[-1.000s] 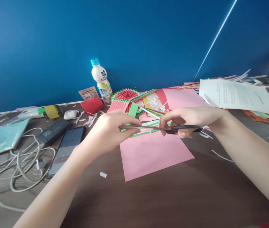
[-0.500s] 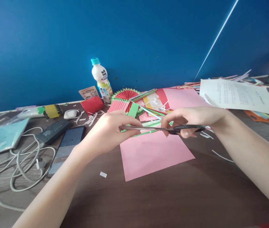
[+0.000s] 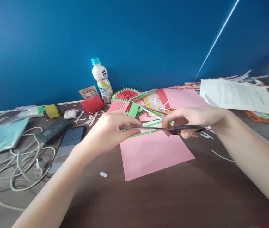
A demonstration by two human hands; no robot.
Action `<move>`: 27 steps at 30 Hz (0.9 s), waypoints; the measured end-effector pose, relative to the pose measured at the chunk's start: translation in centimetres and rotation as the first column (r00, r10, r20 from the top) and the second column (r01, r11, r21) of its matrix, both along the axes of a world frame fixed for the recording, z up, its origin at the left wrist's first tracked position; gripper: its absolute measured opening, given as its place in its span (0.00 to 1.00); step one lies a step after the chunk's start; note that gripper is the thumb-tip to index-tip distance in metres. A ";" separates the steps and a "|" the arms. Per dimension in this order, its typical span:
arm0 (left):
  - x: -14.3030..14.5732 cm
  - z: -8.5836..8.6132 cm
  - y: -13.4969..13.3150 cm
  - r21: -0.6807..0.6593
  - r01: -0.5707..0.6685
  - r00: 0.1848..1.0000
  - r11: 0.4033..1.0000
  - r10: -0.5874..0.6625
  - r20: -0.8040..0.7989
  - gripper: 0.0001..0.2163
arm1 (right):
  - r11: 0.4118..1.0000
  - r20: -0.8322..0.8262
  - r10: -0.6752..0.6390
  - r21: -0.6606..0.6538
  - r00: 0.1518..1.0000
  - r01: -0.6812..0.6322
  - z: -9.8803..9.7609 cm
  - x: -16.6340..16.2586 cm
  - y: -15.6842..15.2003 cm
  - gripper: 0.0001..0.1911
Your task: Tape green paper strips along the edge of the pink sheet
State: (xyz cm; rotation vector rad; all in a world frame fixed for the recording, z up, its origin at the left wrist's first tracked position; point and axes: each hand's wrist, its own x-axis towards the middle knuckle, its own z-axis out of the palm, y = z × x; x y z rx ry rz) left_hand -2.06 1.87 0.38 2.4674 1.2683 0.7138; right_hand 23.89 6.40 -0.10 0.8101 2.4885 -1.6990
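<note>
A pair of scissors with black handles spans sideways between my two hands. My right hand is closed round the handle end, fingers bent and thumb below. At the other end, my left hand pinches about the blade tips, with a sliver of green beside them. Beneath the scissors lies a pink paper sheet on the dark table. Strips of green and pink paper show behind the blades. Just past my left fingers is a green paper piece; whether they touch it I cannot tell.
Behind stand a pleated red-and-green paper fan and a drink bottle against the blue wall. On the left lie a phone, a black box and coiled white cables. Printed sheets are at the right.
Almost nothing differs. Both hands and the scissors keep the same place and grip, with only a very slight shift.
</note>
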 end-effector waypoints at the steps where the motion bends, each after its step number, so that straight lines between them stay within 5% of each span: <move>1: 0.0 0.0 0.0 0.004 0.003 1.000 1.000 -0.003 0.000 0.07 | 1.000 -0.005 0.001 -0.003 1.000 -0.001 0.0 0.0 0.0 0.16; 27: 0.3 0.1 -0.1 -0.067 -0.017 0.998 0.998 0.021 0.055 0.06 | 0.997 0.010 -0.015 -0.076 1.000 0.016 0.0 -0.1 0.0 0.18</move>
